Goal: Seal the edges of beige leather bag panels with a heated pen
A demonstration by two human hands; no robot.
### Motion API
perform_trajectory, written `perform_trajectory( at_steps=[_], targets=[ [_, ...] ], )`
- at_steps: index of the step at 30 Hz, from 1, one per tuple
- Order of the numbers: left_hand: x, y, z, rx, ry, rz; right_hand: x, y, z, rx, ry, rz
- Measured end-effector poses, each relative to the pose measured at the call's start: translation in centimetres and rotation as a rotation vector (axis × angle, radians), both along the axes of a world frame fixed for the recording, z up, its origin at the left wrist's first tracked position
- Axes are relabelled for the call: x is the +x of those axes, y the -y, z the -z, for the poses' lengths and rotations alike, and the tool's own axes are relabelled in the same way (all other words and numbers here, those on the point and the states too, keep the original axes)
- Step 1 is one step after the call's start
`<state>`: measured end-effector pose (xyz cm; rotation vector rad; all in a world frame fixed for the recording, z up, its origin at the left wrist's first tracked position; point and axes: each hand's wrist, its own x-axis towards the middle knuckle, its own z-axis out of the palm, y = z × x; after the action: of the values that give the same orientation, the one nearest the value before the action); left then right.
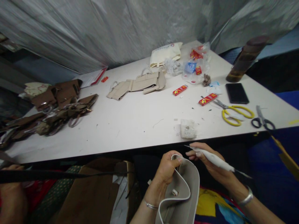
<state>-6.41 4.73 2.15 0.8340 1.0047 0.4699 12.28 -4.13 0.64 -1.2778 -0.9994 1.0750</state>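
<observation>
My left hand (pixel 168 168) is closed on the upper edge of a pale grey bag (pixel 193 180), thumb inside the rim. The bag hangs open and its near wall bends in a wavy fold, with a small light tab (pixel 174 192) on it. In my right hand (pixel 210 163) lies a slim pointed tool with a white-wrapped handle (pixel 216 160); its thin tip points left, close to the bag's rim but apart from it. On the table edge just beyond my hands sits a small whitish square pad (pixel 188 129).
On the white table (pixel 130 124) lie brown bag pieces (pixel 67 102), beige bag pieces (pixel 144 83), red boxes (pixel 207 99), yellow-handled scissors (pixel 237 113), black scissors (pixel 263 119), a phone (pixel 237 93) and a bottle (pixel 247 59). A cardboard box (pixel 91 193) and another person's arm (pixel 12 199) are lower left.
</observation>
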Motion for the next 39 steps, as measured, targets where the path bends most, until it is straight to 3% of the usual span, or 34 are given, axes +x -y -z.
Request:
perform_trajectory(
  at_steps=[5, 9, 12, 20, 27, 34, 36, 39],
  targets=[
    [0.0, 0.4, -0.2, 0.180, -0.119, 0.061, -1.8, 0.1, -1.2, -0.105, 0.096, 0.005],
    [0.0, 0.5, -0.4, 0.269, -0.169, 0.105, -2.4, 0.2, -2.4, -0.103, 0.310, 0.014],
    [-0.1, 0.5, -0.5, 0.303, -0.159, 0.125, -2.5, 0.3, -2.3, -0.088, 0.306, 0.003],
    [-0.6, 0.8, -1.1, 0.287, -0.072, 0.120, -3.4, -0.1, -2.7, -0.100, 0.261, -0.070],
    [-0.6, 1.6, -2.7, 0.234, -0.015, 0.148, -4.3, 1.5, -3.2, -0.034, 0.306, -0.017],
    [-0.7, 2.1, -5.8, 0.291, 0.144, 0.430, -4.8, 6.0, -4.1, 0.139, 0.430, 0.250],
    [-0.6, 2.2, -6.6, 0.316, 0.251, 0.497, -4.0, 8.2, -4.6, 0.198, 0.526, 0.389],
    [-0.4, 2.0, -7.4, 0.432, 0.385, 0.486, -1.0, 12.3, -4.9, 0.188, 0.694, 0.606]
  ],
)
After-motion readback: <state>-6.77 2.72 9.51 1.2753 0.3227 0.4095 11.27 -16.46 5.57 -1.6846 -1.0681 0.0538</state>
